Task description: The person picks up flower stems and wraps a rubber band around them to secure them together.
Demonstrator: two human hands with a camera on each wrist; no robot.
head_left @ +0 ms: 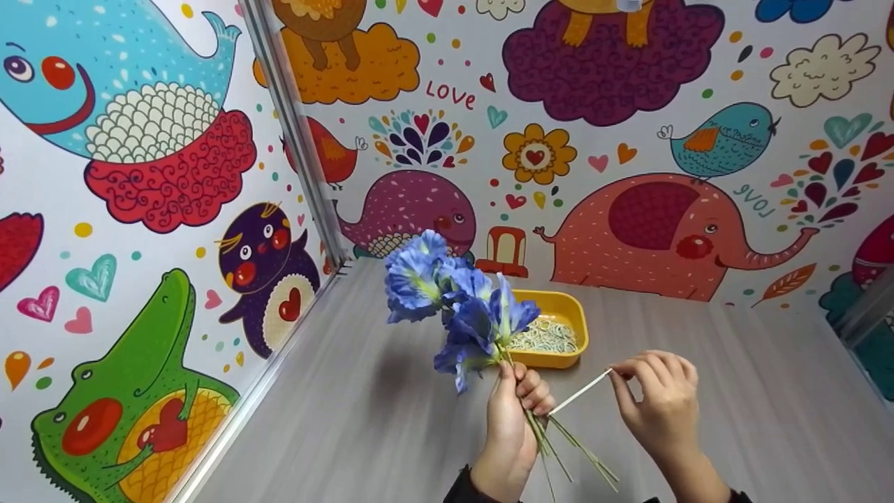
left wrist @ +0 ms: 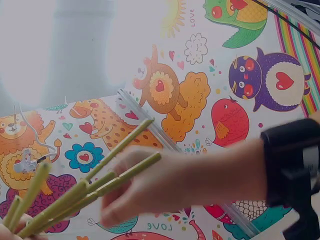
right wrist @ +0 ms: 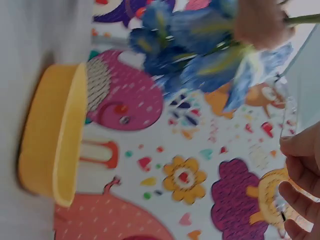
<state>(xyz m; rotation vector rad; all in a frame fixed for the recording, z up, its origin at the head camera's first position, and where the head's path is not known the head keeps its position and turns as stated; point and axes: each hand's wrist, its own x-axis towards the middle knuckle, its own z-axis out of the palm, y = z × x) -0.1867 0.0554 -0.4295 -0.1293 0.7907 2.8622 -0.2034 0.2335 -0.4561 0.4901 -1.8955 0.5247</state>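
In the head view my left hand [head_left: 513, 405] grips a bunch of artificial blue flowers [head_left: 464, 300] by their stems, just below the blooms. The green stems [head_left: 583, 450] fan out beneath the fist, their cut ends large in the left wrist view. My right hand [head_left: 660, 402] pinches the end of a pale rubber band [head_left: 581, 391] between thumb and fingertips. Stretched into a straight line, the band runs from there to the stems at the left hand. The right wrist view has the blurred blooms [right wrist: 205, 55] at the top and the right hand [right wrist: 305, 170] at the right edge.
Behind the flowers a yellow tray [head_left: 583, 328] stands on the grey wood-grain table [head_left: 328, 412], with many pale rubber bands [head_left: 548, 337] inside. Panels printed with cartoon animals [head_left: 433, 202] rise at the back and left of the table.
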